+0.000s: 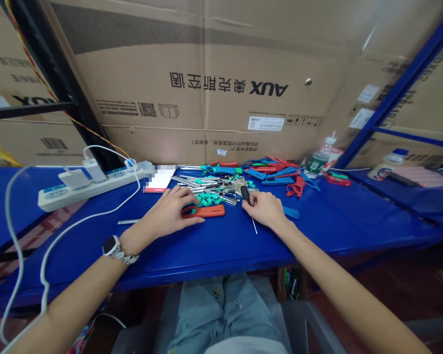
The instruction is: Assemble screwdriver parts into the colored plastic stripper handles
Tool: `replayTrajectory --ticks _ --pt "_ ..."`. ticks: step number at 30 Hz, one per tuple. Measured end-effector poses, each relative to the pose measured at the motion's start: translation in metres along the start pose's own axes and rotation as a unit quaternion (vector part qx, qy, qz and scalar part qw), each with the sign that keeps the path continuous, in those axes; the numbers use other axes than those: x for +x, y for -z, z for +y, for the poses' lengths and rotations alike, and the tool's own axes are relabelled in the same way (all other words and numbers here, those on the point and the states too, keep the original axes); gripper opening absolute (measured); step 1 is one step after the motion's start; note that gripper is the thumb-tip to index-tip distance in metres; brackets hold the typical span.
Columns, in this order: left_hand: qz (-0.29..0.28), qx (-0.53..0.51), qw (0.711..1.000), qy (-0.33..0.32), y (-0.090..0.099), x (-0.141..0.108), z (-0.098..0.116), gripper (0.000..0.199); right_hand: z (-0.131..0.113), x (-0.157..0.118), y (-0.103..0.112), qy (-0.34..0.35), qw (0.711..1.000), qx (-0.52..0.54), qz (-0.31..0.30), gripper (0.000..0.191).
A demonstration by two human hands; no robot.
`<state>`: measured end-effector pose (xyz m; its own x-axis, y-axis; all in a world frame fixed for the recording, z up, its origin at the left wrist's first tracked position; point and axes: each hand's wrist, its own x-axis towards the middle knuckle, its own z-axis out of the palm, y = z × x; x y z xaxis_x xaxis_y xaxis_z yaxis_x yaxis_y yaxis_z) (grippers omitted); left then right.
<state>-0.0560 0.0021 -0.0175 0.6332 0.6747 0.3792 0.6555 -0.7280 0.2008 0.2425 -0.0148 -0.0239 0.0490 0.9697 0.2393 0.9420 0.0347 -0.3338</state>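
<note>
My left hand (pixel 172 210) is closed around the left end of an orange plastic handle (pixel 209 212) lying low over the table, its thumb along the near side and its fingers on the far side. A bit of green shows inside that handle. In my closed right hand (pixel 265 206) is a screwdriver (pixel 245 193); the black grip sticks up past the fingers and the thin shaft slants down toward the table. Between and behind both hands lies a heap of metal tubes (pixel 206 184) and small green plastic parts (pixel 209 198). A blue handle (pixel 291 212) lies beside my right wrist.
Red and blue plastic handles (pixel 276 173) are piled at the back right, near a bottle with a nozzle (pixel 316 160). A white power strip (pixel 96 187) with trailing cables stands left, beside a paper card (pixel 162 178). Cardboard (pixel 214 59) walls the back of the blue table (pixel 339 221).
</note>
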Motion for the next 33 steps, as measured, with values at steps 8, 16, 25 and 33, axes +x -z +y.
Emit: replayTrajectory --ticks 8,16,25,33 --pt "-0.058 0.049 0.997 -0.026 -0.008 0.006 -0.001 0.026 0.000 -0.001 0.000 0.033 0.999 -0.042 -0.003 0.036" --pt "-0.057 0.063 0.995 -0.048 0.013 0.036 0.033 0.022 -0.031 0.005 0.026 0.305 0.948 0.091 -0.011 0.039" --pt "0.012 0.060 0.998 -0.020 0.017 0.116 -0.035 0.034 -0.008 0.107 0.020 0.301 0.947 0.109 -0.032 0.033" --pt "-0.038 0.122 0.990 0.063 -0.004 0.162 -0.088 0.024 -0.008 0.193 -0.019 0.232 0.972 -0.025 -0.026 0.027"
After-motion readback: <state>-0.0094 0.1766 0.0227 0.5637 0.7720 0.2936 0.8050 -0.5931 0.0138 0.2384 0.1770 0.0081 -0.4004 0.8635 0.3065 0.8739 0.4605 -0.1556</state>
